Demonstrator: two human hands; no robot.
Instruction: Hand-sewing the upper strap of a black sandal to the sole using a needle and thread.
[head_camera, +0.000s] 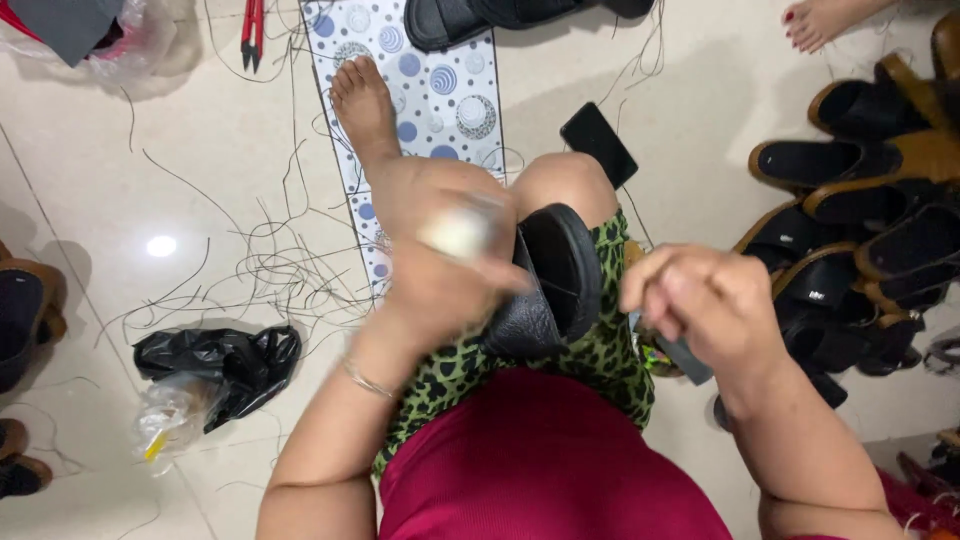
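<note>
Black leather shows at the centre, where a sandal (553, 280) rests on the person's knee over green leopard-print cloth (600, 350). The left hand (440, 250) is blurred; it lies against the sandal's near side, its fingers curled over the strap, though I cannot tell how tightly. The right hand (700, 300) sits just beside the sandal's right edge, fingers pressed together and bent as if pinching something small that is too blurred to make out. A thin bangle (365, 380) circles the left wrist. Loose threads (270, 260) lie scattered over the pale floor tiles (120, 190) near a crumpled black bag (225, 365). A heap of sandals (860, 240) stands well apart on the right, and a dark phone (598, 142) lies by the knee.
</note>
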